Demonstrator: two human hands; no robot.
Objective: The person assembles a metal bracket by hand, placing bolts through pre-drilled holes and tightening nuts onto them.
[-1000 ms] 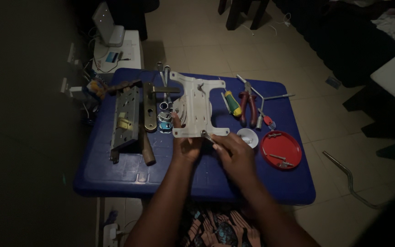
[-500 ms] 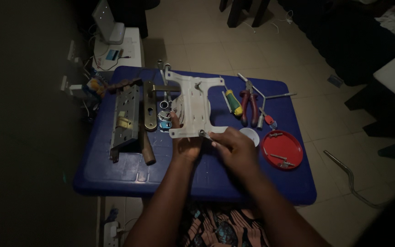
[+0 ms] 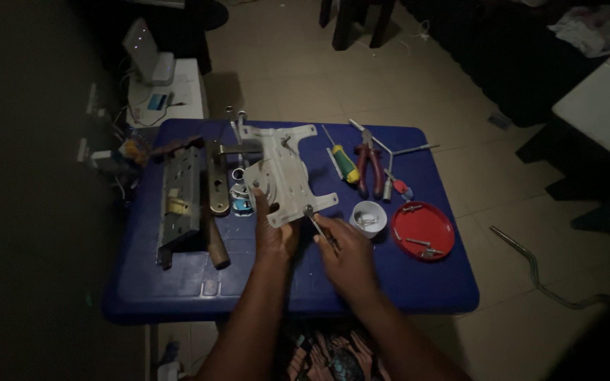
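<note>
Fingers of the left hand [image 3: 274,233] clamp the near edge of a pale metal bracket plate [image 3: 281,173], thumb on its top face, holding it tilted just above the blue surface [image 3: 178,282]; fingers of the right hand [image 3: 347,257] pinch a thin metal tool [image 3: 314,222] whose tip sits on a fastener at the plate's near corner, at about 5 o'clock on the plate. Whether that fastener is going in or coming out cannot be told from this view. The plate's other corners look bare, though the light is dim and small screws there could be missed, so my judgement is that the work on this plate is at an early or middle stage, with one fastener in hand and the rest not yet dealt with.

At 3 o'clock from the right hand stands a small white cup [image 3: 368,216] with small metal bits in it, and just beyond it a red round lid [image 3: 422,230] holding a few screws. At 12 o'clock from the cup lie a green and yellow screwdriver [image 3: 344,164] and red-handled pliers [image 3: 368,164], untouched. At 9 o'clock from the plate rest a brass door handle plate [image 3: 218,185] and a grey lock body [image 3: 178,201], well apart from both hands
</note>
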